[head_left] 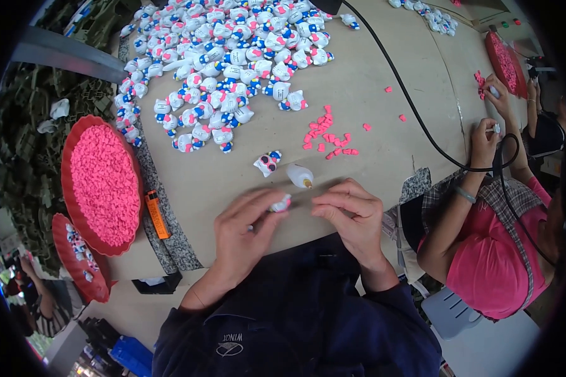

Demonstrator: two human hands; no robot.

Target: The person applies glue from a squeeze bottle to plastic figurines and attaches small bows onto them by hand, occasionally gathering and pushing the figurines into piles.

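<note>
My left hand [242, 229] pinches a small white cat figurine [280, 203] with a touch of pink, partly covered by my fingers. Close to its right, my right hand [353, 217] has thumb and fingertips pressed together; whatever they hold, if anything, is hidden. Just beyond my hands a small translucent squeeze bottle [299, 176] with a brass-coloured tip lies on its side. Another figurine [268, 163], with dark round glasses, rests to the left of the bottle. Past it, small pink bow-shaped pieces [326, 129] are scattered on the brown tabletop [371, 154].
A large pile of white, blue and pink figurines [233, 56] covers the far left. On the left stand a red tray of pink pieces [135, 235], a smaller red tray [94, 286] and an orange box [157, 215]. A black cable [409, 94] crosses toward a co-worker [490, 270] at right.
</note>
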